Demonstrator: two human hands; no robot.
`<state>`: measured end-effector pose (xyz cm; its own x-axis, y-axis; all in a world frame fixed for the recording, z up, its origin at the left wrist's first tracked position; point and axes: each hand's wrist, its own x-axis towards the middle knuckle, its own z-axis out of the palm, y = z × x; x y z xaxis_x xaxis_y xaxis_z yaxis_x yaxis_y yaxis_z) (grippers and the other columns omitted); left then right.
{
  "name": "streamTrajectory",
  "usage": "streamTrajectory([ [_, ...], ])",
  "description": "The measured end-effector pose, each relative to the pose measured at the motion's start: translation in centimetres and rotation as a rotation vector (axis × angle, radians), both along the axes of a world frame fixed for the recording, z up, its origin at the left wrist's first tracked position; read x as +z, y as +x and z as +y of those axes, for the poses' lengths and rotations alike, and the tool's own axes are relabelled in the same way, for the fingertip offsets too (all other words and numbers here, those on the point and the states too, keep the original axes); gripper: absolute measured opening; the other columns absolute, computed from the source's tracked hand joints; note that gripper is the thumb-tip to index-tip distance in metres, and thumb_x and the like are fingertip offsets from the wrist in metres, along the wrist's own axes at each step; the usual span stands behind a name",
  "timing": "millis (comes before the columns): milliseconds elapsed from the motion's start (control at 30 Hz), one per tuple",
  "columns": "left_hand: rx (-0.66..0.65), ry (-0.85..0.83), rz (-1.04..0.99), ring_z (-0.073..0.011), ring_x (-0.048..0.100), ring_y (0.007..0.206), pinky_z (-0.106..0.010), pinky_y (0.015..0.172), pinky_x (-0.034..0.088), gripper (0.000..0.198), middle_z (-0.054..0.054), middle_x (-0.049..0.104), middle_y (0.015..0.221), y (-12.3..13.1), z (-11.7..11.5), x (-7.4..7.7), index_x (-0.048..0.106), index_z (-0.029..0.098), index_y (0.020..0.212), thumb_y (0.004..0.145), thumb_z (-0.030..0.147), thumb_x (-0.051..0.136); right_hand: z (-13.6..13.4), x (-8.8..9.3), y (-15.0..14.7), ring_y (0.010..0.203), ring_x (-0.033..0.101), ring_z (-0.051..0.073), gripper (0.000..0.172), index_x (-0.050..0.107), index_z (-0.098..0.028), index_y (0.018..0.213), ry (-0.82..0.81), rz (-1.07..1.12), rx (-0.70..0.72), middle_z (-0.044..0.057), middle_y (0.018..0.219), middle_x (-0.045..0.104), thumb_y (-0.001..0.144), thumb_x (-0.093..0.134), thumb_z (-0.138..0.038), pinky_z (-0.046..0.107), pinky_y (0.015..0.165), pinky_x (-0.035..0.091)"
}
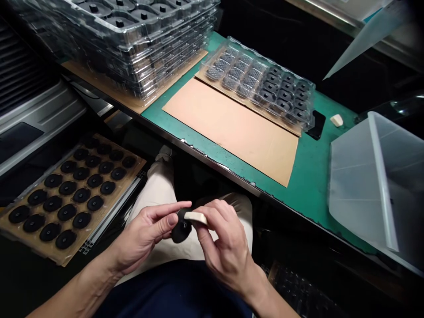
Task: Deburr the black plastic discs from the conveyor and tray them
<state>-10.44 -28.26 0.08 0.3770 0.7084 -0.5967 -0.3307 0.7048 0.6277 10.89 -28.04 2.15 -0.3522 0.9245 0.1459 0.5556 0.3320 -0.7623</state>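
Observation:
Over my lap, my left hand (150,232) grips a round black disc-shaped part (181,229) with a small hub at its centre. The disc is tilted, its face turned toward my right hand. My right hand (223,236) pinches a small cream-coloured block (196,217), which looks like a sponge or eraser. The block lies against or just in front of the disc's upper face; whether they touch I cannot tell. Part of the disc is hidden behind the block and my fingers.
Similar black discs sit in rows on a brown-lined tray (73,189) at lower left. Stacked clear plastic trays (132,57) stand on the green table (308,176). Cardboard (232,128), a half-filled clear tray (258,75), a cream piece (337,120) and a grey bin (354,172) are there too.

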Motion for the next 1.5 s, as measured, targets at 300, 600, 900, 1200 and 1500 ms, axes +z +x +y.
streamTrajectory([
  [300, 0.005, -0.175, -0.281, -0.0169, 0.068, 0.078, -0.030, 0.073, 0.061, 0.036, -0.010, 0.074, 0.091, 1.1, -0.6, -0.3, 0.080, 0.017, 0.113, 0.099, 0.045, 0.063, 0.6, 0.5, 0.2, 0.093, 0.056, 0.024, 0.026, 0.068, -0.020, 0.121, 0.228, -0.062, 0.290, 0.009, 0.104, 0.063, 0.108, 0.045, -0.021, 0.042, 0.088, 0.040],
  [600, 0.221, 0.300, 0.016, -0.0189, 0.061, 0.122, -0.021, 0.100, 0.053, 0.056, -0.004, 0.066, 0.133, 1.4, -0.6, -1.2, 0.075, 0.032, 0.126, 0.076, 0.013, 0.089, 0.0, 0.8, -1.4, 0.071, 0.049, 0.014, 0.027, 0.065, -0.019, 0.093, -0.637, 0.335, -0.097, -0.001, 0.080, 0.057, 0.105, 0.055, -0.041, 0.025, 0.061, 0.037],
  [900, 0.276, 0.362, -0.010, -0.0167, 0.067, 0.115, -0.020, 0.100, 0.054, 0.059, -0.005, 0.073, 0.125, 0.8, -0.7, -0.1, 0.072, 0.031, 0.130, 0.077, 0.009, 0.086, 0.6, 1.9, -0.6, 0.065, 0.041, 0.014, 0.026, 0.048, -0.019, 0.077, -0.100, -0.023, -0.058, -0.002, 0.072, 0.045, 0.102, 0.054, -0.023, 0.031, 0.066, 0.030],
  [1200, 0.127, 0.165, -0.067, -0.0208, 0.066, 0.120, -0.025, 0.105, 0.051, 0.053, -0.008, 0.075, 0.128, -0.3, -1.0, 0.5, 0.072, 0.029, 0.133, 0.082, 0.020, 0.085, 0.5, 1.3, -0.2, 0.079, 0.048, 0.020, 0.014, 0.063, -0.016, 0.100, 0.101, -0.206, 0.043, 0.006, 0.089, 0.059, 0.104, 0.050, -0.018, 0.039, 0.080, 0.034],
  [1500, -0.038, 0.075, -0.312, -0.0283, 0.061, 0.129, -0.034, 0.110, 0.047, 0.060, -0.012, 0.068, 0.139, 0.3, -1.8, 0.1, 0.068, 0.024, 0.139, 0.082, 0.031, 0.085, 1.7, 1.7, 0.6, 0.089, 0.058, 0.021, 0.024, 0.065, -0.020, 0.123, 0.095, 0.026, 0.274, 0.008, 0.106, 0.064, 0.104, 0.050, -0.014, 0.037, 0.080, 0.045],
])
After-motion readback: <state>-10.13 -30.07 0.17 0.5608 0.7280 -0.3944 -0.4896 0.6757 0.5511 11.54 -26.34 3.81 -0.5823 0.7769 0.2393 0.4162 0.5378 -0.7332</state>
